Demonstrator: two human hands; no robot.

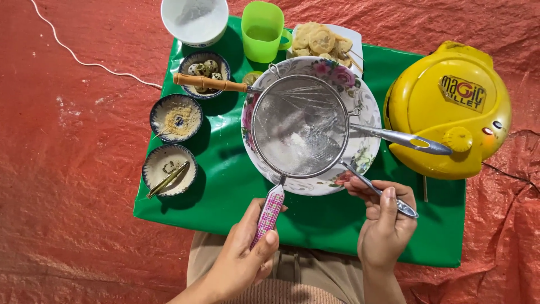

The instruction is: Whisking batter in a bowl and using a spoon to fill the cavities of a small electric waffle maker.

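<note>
Covering the floor is a red tarp [84, 225]; on it a green table [225, 186]. At three o'clock sits a yellow cooker [444, 107]; centre, a floral bowl [360, 152] under the sieve [298, 129]. Left hand [244, 256] fingers wrap its checked handle; right hand [385, 225] pinches a spoon [379, 192], perhaps stirring flour. Best keep the sieve level over the bowl.

Wrinkled red tarp floor [73, 225], white cord [84, 62], low green-covered table [225, 180], even daylight.
</note>
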